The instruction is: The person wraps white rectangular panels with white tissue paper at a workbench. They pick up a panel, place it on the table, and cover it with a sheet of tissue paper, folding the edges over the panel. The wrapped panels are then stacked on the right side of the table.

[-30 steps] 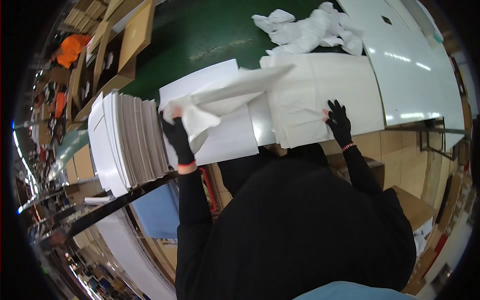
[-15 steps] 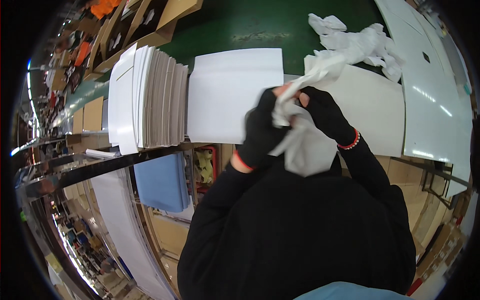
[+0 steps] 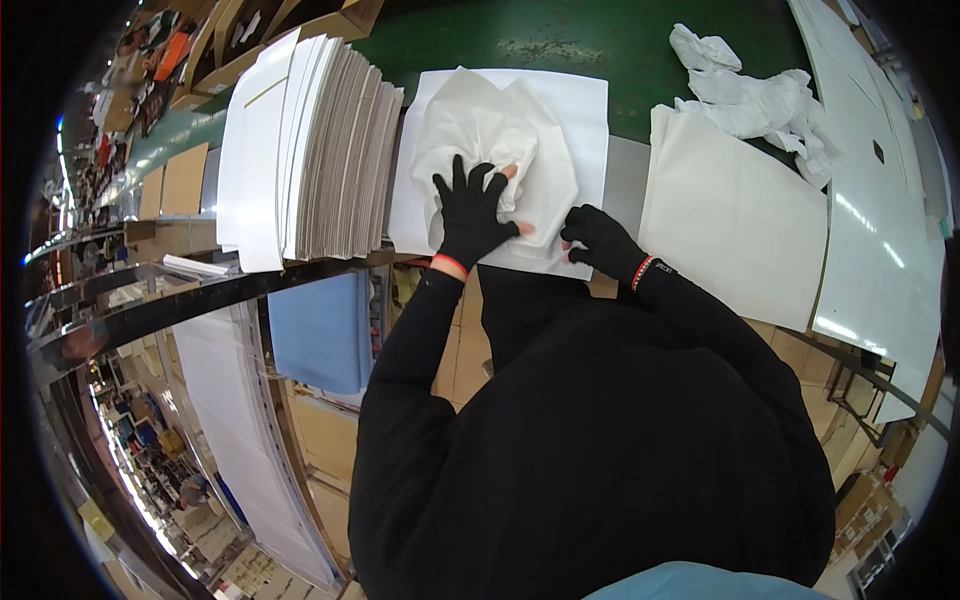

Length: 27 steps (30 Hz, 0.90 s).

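Observation:
A crumpled sheet of thin white paper (image 3: pixel 545 165) lies partly spread over a flat white board (image 3: pixel 592 120) in front of me. My left hand (image 3: pixel 474 212), in a black glove with bare thumb and forefinger tips, presses on the paper with its fingers spread. At the board's lower right edge rests my right hand (image 3: pixel 600 240), gloved alike. Its fingers are curled in, and whether they pinch the paper's edge is hidden. Just right of it lies a stack of off-white paper sheets (image 3: pixel 735 215).
A tall stack of white-faced boards (image 3: pixel 335 150) stands on the left. Wadded white paper (image 3: pixel 765 100) lies at the far right on the green tabletop (image 3: pixel 560 45). Cardboard boxes (image 3: pixel 290 40) are at the far left. Below the table's edge hangs a folded blue sheet (image 3: pixel 320 335).
The paper, bunched between both hands before, now lies opened out on the board. My left hand moved left and spread flat; the right came down nearer the board's edge.

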Each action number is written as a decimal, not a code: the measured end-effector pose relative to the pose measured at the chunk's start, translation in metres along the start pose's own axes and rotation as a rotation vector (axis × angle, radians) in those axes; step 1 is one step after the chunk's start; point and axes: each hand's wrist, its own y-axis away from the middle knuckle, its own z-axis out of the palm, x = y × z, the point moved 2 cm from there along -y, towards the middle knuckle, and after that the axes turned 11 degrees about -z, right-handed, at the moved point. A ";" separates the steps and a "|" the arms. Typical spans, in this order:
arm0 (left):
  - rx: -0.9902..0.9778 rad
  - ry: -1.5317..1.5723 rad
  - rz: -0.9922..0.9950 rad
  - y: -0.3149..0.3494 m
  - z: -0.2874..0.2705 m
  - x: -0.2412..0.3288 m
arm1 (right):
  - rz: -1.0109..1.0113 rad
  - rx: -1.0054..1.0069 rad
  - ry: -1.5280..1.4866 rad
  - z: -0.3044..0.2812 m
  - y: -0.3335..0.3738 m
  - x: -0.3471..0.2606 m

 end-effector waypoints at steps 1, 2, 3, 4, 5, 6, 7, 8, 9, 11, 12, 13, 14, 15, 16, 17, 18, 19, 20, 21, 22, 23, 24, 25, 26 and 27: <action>-0.072 -0.073 -0.009 -0.007 0.002 -0.006 | 0.033 -0.005 0.017 0.002 0.002 0.004; -0.040 0.050 -0.033 -0.018 0.010 -0.026 | 0.058 -0.010 0.034 0.003 0.002 0.006; -0.006 0.170 -0.057 -0.026 0.017 -0.047 | 0.081 -0.013 0.050 0.003 0.001 0.009; 0.235 0.338 -0.054 -0.034 0.003 -0.053 | 0.089 0.037 0.001 0.000 0.004 0.012; 0.194 0.504 -0.054 -0.051 -0.009 -0.068 | 0.123 -0.027 -0.014 -0.006 0.006 0.020; -0.182 0.852 0.002 -0.075 -0.023 -0.080 | 0.134 -0.007 0.011 -0.013 0.009 0.026; -0.577 1.190 0.061 -0.090 -0.038 -0.080 | 0.151 0.010 0.034 -0.020 0.012 0.028; -0.559 1.222 -0.096 -0.097 -0.053 -0.066 | 0.311 0.024 -0.027 -0.033 0.010 0.022; -0.529 1.244 -0.256 -0.098 -0.063 -0.054 | 0.460 0.036 -0.088 -0.046 0.006 0.014; -0.005 0.586 -0.165 -0.106 -0.052 -0.045 | 0.298 0.041 0.067 -0.055 0.007 0.008; 0.079 0.400 -0.139 -0.103 -0.046 -0.026 | 0.303 0.044 0.103 -0.059 0.009 0.008; 0.164 0.212 -0.118 -0.097 -0.037 -0.010 | 0.304 0.041 0.137 -0.061 0.010 0.007; 0.077 0.184 -0.041 -0.086 -0.020 0.006 | 0.269 0.044 0.245 -0.053 0.016 0.014; -0.011 0.155 0.031 -0.074 -0.003 0.018 | 0.322 0.062 0.262 -0.051 0.018 0.015; -0.059 0.068 0.081 -0.056 0.010 0.034 | 0.380 0.083 0.277 -0.048 0.019 0.014; -0.100 -0.018 0.131 -0.038 0.019 0.044 | 0.435 0.105 0.295 -0.045 0.023 0.013; -0.055 0.027 0.167 -0.030 0.019 0.045 | 0.553 0.080 0.173 -0.046 0.028 0.013; -0.009 0.072 0.202 -0.025 0.018 0.045 | 0.494 0.097 0.231 -0.046 0.030 0.008; -0.013 0.099 0.220 -0.024 0.018 0.043 | 0.435 0.113 0.288 -0.047 0.033 0.002; -0.013 0.123 0.239 -0.024 0.017 0.041 | 0.372 0.126 0.346 -0.048 0.034 -0.005; -0.061 0.129 0.240 -0.028 0.015 0.039 | 0.280 0.189 0.249 -0.048 0.033 -0.009; -0.110 0.135 0.242 -0.035 0.016 0.035 | 0.276 0.116 0.273 -0.045 0.034 -0.011; -0.125 0.197 0.227 -0.041 0.036 0.011 | 0.249 0.040 0.297 -0.043 0.030 -0.012; -0.050 0.419 0.210 -0.051 0.035 -0.001 | 0.240 -0.028 0.324 -0.040 0.031 -0.010; -0.205 0.590 0.136 -0.066 0.024 -0.006 | 0.188 -0.005 0.387 -0.036 0.037 0.001; -0.367 0.758 0.056 -0.081 0.010 -0.008 | 0.240 0.045 0.342 -0.037 0.040 0.005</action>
